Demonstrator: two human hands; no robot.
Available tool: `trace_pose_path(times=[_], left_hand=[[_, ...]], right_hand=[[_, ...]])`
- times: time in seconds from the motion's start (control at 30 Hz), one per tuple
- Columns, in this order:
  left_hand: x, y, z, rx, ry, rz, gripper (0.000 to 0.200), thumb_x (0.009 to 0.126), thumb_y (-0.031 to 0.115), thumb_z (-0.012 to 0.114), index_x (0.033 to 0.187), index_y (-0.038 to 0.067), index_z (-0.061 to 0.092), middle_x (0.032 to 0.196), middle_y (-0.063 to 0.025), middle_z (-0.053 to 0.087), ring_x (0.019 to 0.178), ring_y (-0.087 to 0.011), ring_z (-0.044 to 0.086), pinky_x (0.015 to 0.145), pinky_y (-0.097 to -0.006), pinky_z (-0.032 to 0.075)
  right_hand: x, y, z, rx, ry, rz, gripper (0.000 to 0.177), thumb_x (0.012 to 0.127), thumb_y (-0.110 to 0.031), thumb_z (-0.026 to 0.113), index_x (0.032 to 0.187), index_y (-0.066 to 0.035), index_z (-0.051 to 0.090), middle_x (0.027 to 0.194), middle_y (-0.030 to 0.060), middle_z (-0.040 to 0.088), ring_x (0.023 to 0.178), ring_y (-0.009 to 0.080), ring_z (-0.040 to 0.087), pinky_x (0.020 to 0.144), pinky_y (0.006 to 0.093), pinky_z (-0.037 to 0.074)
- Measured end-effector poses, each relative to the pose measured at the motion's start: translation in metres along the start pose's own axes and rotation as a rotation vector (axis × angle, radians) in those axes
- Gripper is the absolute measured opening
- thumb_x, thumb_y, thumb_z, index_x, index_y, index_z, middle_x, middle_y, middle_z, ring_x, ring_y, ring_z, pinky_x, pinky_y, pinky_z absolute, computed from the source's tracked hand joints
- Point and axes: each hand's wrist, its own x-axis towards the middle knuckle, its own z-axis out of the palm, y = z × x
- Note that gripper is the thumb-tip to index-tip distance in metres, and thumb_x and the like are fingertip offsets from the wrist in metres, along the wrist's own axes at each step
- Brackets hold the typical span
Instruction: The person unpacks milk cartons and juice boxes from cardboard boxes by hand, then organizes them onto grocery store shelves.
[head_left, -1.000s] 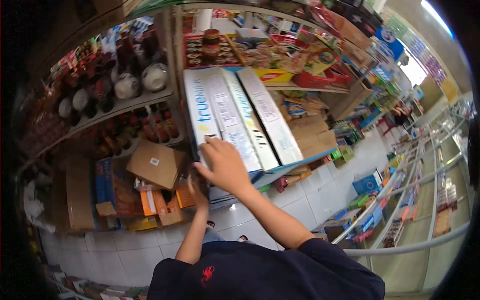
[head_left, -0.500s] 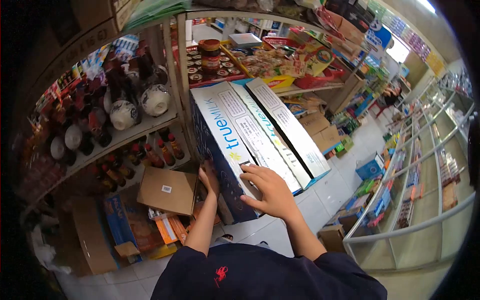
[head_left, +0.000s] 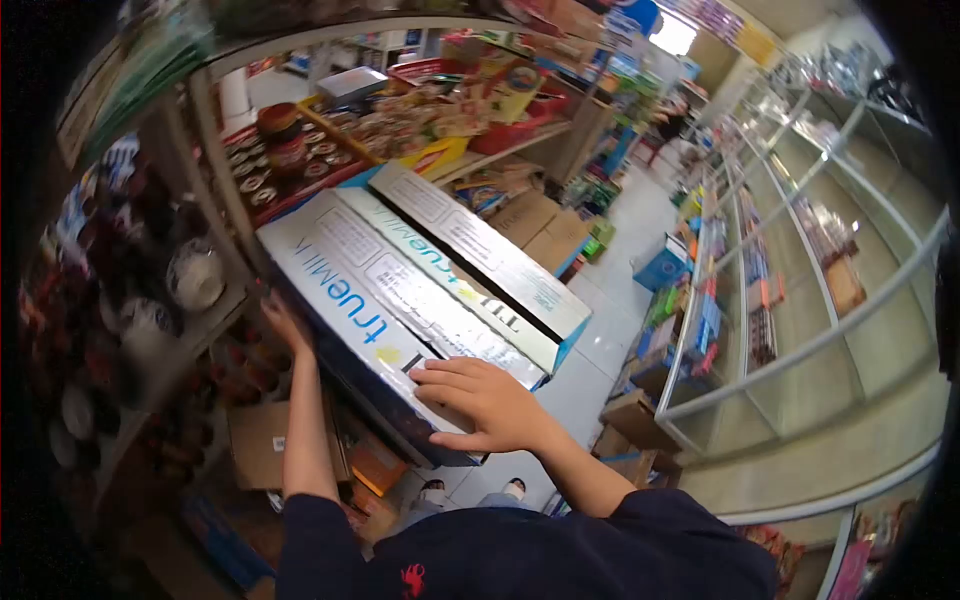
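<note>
A large white-and-blue milk carton box (head_left: 325, 250), printed "true MILK", fills the middle of the head view. Its long top flaps have dark gaps between them. My right hand (head_left: 480, 403) rests on its near top edge, thumb apart from the fingers, with the fingertips by a small dark slot. Whether any fingertip goes into the slot is hard to see. Against the box's dark blue left side lies my left hand (head_left: 285, 322), fingers extended and slightly blurred. The box's underside is hidden.
To the left, shelves hold bowls (head_left: 196, 276) and bottles; below sits a brown cardboard box (head_left: 262, 440). Beyond the milk box is a tray of jars (head_left: 262, 170) and packaged snacks (head_left: 425, 115). A glass display case (head_left: 800, 400) lines the right, with a tiled aisle (head_left: 590, 360) between.
The view has turned right, so the box appears farther left. My left hand has shifted along the box's side towards its far end. My right hand stays by the slot.
</note>
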Motion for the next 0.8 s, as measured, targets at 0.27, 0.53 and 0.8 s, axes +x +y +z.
trace_pose_path(times=[0.27,0.53,0.8], left_hand=[[0.012,0.089,0.013,-0.164,-0.101,0.275,0.044,0.087,0.030,0.047,0.112,-0.007,0.044,0.111,-0.0157,0.044,0.103,-0.0255,0.042,0.091,-0.0333,0.030],[-0.057,-0.127,-0.036,0.081,-0.245,0.078,0.036,0.090,0.020,0.040,0.108,-0.010,0.049,0.108,-0.0203,0.053,0.095,-0.0278,0.052,0.084,-0.0370,0.040],[-0.109,0.084,-0.016,-0.420,-0.112,-0.039,0.037,0.088,0.017,0.042,0.119,-0.003,0.038,0.124,-0.0151,0.034,0.111,-0.0247,0.038,0.094,-0.0347,0.029]], right_hand=[[-0.002,0.000,0.000,0.000,0.027,0.030,0.035,0.077,-0.032,0.056,0.100,-0.005,0.053,0.113,0.0091,0.052,0.106,0.0263,0.047,0.089,0.0365,0.038],[-0.004,0.001,0.002,-0.027,0.057,0.023,0.032,0.077,-0.030,0.055,0.097,-0.005,0.053,0.112,0.0083,0.053,0.104,0.0261,0.048,0.087,0.0363,0.039],[-0.007,0.002,0.004,0.014,0.080,0.040,0.026,0.075,-0.023,0.057,0.094,-0.005,0.055,0.110,0.0079,0.054,0.103,0.0259,0.050,0.084,0.0353,0.043]])
